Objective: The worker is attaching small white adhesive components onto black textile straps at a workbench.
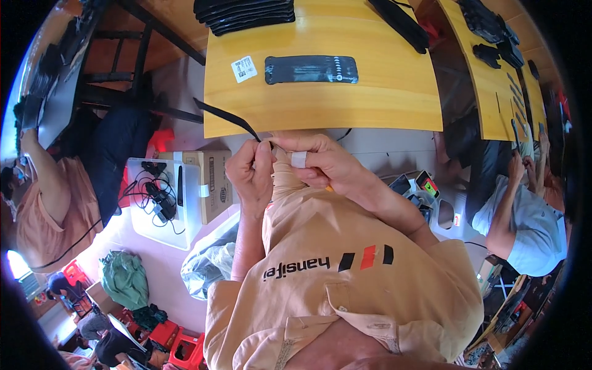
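Observation:
In front of my chest, just off the table's near edge, my two hands meet at the fingertips. A narrow black strap (pixel 229 117) runs up and to the left from them, its far end over the table edge. My left hand (pixel 250 169) is closed, thumb and fingers pinching the near end of the strap. My right hand (pixel 320 161), with white tape (pixel 299 160) round a finger, pinches at that same end; the fingers hide the strap's tip. A flat black padded piece (pixel 311 69) with white markings lies on the table beyond, beside a white printed label (pixel 244 69).
The yellow table (pixel 382 105) bears a stack of black pieces (pixel 245 13) and a long black item (pixel 401 24). A clear bin (pixel 161 203) of black cables and a cardboard box (pixel 217 185) stand at my left. People sit working on both sides.

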